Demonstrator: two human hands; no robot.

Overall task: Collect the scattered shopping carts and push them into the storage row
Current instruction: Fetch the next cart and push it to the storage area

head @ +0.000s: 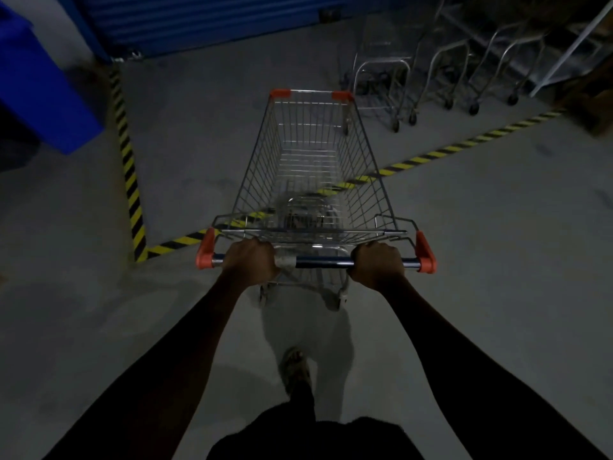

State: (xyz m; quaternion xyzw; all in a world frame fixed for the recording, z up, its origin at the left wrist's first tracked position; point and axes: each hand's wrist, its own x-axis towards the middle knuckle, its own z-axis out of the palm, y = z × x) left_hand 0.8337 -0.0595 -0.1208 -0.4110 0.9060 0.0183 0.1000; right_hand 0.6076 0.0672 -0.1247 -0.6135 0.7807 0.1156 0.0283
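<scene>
Straight ahead I see the shopping cart [315, 167] on the grey floor [481, 227], its empty wire basket crossing a yellow-black floor stripe [431, 154]. My left hand [250, 262] and right hand [378, 263] each wrap the handle bar [320, 261], fingers closed fully around it, knuckles up, both arms stretched out straight. Beyond, near the cart's front right corner, the storage row of carts [441, 74] stands dim and blurred, cut off at the top. One foot [296, 370] shows below, hazy.
</scene>
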